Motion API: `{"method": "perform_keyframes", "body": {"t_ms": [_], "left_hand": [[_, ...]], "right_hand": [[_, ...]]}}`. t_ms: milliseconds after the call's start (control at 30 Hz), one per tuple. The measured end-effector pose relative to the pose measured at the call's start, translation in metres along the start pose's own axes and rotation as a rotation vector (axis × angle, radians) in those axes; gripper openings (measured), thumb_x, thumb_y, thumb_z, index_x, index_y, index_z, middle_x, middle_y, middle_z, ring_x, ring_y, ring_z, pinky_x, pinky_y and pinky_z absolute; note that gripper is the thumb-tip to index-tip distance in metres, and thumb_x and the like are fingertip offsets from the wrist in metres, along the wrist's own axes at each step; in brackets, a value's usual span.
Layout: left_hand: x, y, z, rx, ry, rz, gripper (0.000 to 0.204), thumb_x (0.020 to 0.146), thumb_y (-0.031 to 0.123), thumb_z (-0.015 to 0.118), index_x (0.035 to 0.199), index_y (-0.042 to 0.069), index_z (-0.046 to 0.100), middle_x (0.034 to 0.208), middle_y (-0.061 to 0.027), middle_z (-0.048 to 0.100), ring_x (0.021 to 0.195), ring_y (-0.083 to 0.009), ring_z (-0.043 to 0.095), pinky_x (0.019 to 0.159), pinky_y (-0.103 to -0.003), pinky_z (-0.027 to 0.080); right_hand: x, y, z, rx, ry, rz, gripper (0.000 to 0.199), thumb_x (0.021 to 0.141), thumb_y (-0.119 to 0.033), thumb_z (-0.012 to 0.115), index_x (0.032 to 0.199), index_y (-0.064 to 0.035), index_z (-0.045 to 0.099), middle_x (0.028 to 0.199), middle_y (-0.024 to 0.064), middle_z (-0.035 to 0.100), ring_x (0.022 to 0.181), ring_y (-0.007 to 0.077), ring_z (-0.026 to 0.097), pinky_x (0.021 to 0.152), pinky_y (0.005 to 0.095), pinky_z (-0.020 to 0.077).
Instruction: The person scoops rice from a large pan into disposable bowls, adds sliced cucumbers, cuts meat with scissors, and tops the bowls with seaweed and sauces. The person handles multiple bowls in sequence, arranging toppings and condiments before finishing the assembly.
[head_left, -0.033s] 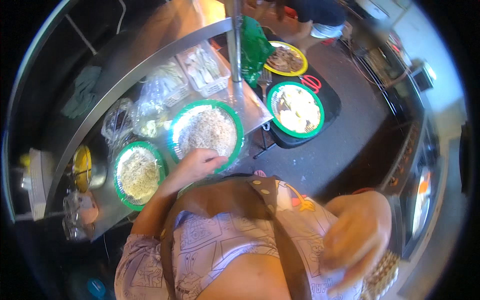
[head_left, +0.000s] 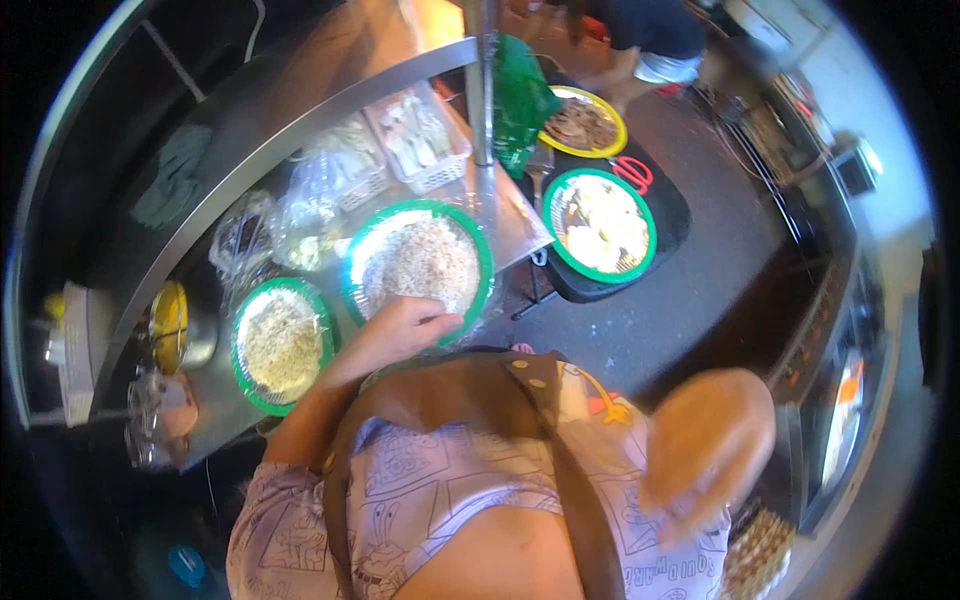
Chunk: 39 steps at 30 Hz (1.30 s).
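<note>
While left hand (head_left: 400,330) touches green-rimmed plate (head_left: 480,250).

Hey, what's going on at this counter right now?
A person stands at a metal counter set with food. The left hand rests on the near rim of a round green-rimmed basket of pale shredded food. The right hand is raised off to the side, blurred; whether it holds anything is unclear. Another green-rimmed basket of pale food sits to the left, and a third green-rimmed basket lies on a black tray.
</note>
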<state>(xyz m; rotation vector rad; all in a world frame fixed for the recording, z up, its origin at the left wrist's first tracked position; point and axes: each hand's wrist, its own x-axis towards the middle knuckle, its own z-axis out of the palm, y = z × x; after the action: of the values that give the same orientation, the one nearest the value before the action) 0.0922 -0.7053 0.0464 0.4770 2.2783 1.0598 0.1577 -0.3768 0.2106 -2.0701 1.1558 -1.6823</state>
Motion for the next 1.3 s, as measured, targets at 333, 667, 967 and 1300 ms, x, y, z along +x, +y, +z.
{"method": "perform_keyframes", "body": {"t_ms": [333,667,967,1300], "left_hand": [[0.008,-0.006,0.011,0.067,0.375,0.003,0.023,0.089,0.022,0.062,0.096,0.001,0.067,0.086,-0.0145,0.067,0.082,-0.028,0.064,0.076,-0.037,0.05],[-0.073,-0.133,-0.084,0.297,1.14,-0.451,0.017,0.082,0.02,0.06,0.093,0.01,0.07,0.086,-0.0156,0.067,0.081,-0.0329,0.065,0.075,-0.04,0.052],[-0.083,-0.256,-0.181,0.656,1.08,-0.715,0.047,0.084,0.028,0.065,0.127,0.013,0.053,0.13,-0.012,0.052,0.12,-0.0331,0.048,0.092,-0.051,0.044],[-0.163,-0.231,-0.186,0.373,1.025,-0.428,0.036,0.09,0.016,0.051,0.124,0.005,0.05,0.122,-0.0266,0.046,0.109,-0.0448,0.053,0.093,-0.053,0.045]], "right_hand": [[-0.141,0.175,-0.08,-0.237,0.812,1.266,0.017,0.088,-0.012,0.065,0.083,0.0041,0.066,0.099,0.0164,0.065,0.09,0.0243,0.061,0.08,0.0322,0.0456],[0.034,0.105,-0.066,0.373,0.339,0.013,0.024,0.085,-0.02,0.068,0.098,-0.0011,0.062,0.077,0.0093,0.061,0.08,0.0236,0.06,0.067,0.0358,0.0457],[0.132,0.151,0.052,0.611,-0.026,-0.32,0.02,0.09,-0.021,0.057,0.103,-0.0069,0.063,0.076,0.0073,0.057,0.069,0.0224,0.056,0.055,0.0353,0.0412],[0.207,0.216,0.12,0.369,-0.293,-0.012,0.025,0.09,-0.022,0.059,0.109,-0.0048,0.063,0.081,0.0114,0.059,0.072,0.0258,0.058,0.058,0.038,0.0436]]}}
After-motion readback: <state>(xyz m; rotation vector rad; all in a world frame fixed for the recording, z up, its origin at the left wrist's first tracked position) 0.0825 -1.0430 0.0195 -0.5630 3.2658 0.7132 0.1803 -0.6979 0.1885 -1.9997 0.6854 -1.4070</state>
